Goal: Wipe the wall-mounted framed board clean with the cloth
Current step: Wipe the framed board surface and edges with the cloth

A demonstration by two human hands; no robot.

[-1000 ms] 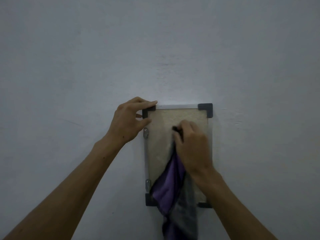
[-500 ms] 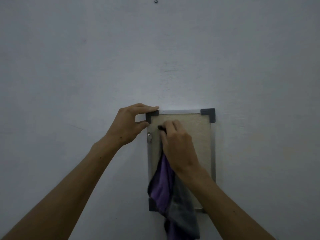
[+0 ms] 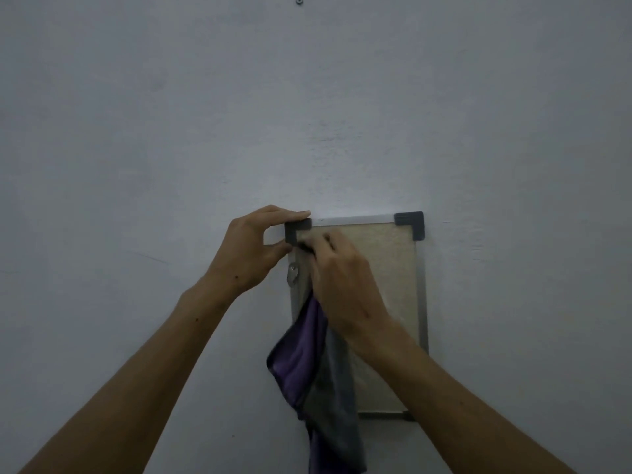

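Framed board (image 3: pixel 390 285) hangs on the grey wall (image 3: pixel 171 131), low and right of centre in the head view. Left hand (image 3: pixel 251 249) pinches the dark top-left corner cap (image 3: pixel 297 230) between forefinger and thumb, bracing the frame. Right hand (image 3: pixel 345 285) is clenched on the cloth (image 3: pixel 307 364), pressing a bunched end against the board's upper-left area; the rest of the cloth, purple and grey, trails down past the bottom edge. Step in hand, as judged: wiping the top-left region. To do it well: keep the left pinch firm so the frame does not swing on its side bracket (image 3: pixel 293 273), press flat, run overlapping strokes rightward toward the top-right corner cap (image 3: pixel 410 224), then work downward. Risk: the dangling tail covers the lower board and may hide missed patches.
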